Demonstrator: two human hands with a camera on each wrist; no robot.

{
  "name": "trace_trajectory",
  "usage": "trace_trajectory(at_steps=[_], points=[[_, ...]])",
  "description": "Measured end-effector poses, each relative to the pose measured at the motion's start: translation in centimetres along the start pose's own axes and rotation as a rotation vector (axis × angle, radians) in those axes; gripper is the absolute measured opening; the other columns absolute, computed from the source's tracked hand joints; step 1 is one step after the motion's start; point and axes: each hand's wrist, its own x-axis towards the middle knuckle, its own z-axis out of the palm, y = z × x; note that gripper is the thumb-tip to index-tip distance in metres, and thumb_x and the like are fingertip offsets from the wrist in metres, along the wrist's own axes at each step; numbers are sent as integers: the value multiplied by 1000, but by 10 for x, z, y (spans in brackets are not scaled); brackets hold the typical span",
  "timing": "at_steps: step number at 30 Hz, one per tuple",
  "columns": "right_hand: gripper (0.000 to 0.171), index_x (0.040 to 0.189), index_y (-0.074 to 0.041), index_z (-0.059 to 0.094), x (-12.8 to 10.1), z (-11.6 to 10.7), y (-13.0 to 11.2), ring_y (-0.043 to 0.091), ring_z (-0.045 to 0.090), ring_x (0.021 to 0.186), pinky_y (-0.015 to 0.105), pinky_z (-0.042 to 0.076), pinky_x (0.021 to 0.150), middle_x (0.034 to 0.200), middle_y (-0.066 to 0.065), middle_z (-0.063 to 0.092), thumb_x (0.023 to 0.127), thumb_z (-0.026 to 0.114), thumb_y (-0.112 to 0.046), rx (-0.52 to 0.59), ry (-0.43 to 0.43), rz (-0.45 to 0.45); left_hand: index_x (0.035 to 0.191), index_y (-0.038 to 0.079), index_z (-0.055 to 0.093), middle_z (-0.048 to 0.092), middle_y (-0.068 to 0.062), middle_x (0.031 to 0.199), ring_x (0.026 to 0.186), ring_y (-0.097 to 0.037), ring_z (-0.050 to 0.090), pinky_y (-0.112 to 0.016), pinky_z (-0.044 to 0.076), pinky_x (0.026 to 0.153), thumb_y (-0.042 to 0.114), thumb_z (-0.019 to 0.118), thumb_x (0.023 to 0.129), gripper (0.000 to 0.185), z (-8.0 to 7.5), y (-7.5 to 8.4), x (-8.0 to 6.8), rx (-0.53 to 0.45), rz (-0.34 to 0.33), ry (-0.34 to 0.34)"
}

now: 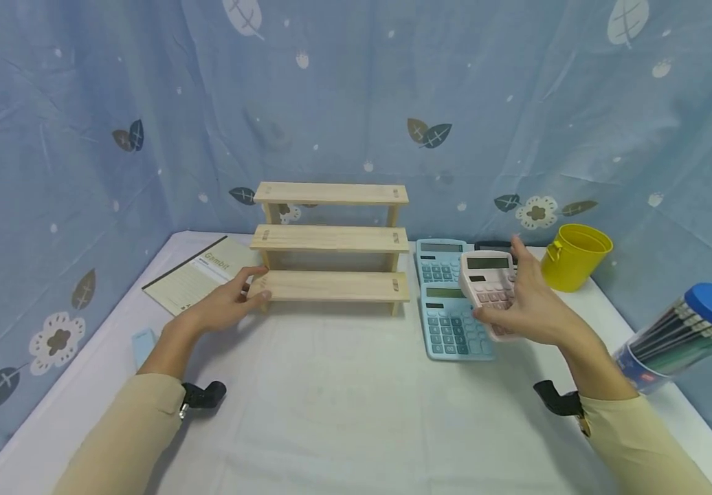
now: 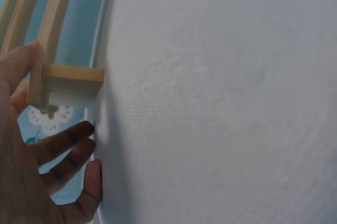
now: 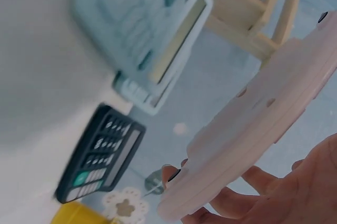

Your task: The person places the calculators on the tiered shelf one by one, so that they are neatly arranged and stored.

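A three-step wooden shelf [image 1: 331, 237] stands at the middle back of the white table [image 1: 343, 405]. My left hand [image 1: 256, 283] grips the left end of its lowest step [image 2: 71, 84], thumb against the board and fingers [image 2: 68, 139] below it. My right hand [image 1: 501, 282] holds a pink calculator [image 1: 486, 271] tilted in the air above two light blue calculators [image 1: 451, 323] that lie right of the shelf. In the right wrist view the pink calculator [image 3: 263, 124] rests on my fingers [image 3: 284, 192], underside towards the camera.
A black calculator [image 3: 100, 153] lies behind the blue ones [image 3: 142, 29]. A yellow bucket [image 1: 575, 256] stands at the back right. A clear tub of pencils with a blue lid [image 1: 680, 330] leans at the right edge. A notebook [image 1: 198, 273] lies left of the shelf.
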Motion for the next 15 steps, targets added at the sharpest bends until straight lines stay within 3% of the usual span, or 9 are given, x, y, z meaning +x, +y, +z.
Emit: trace_trajectory(at_steps=[15], points=[[135,160,-27,-26,34,6,-43,54,26,145,78,29,108,171,18,-9,82,82,-47,-27,-5,-80,162,20,17,47,-35,146,133,-51,51,-65,41,105,56,46,106,73,-1,1,-1,-8,2,-19]])
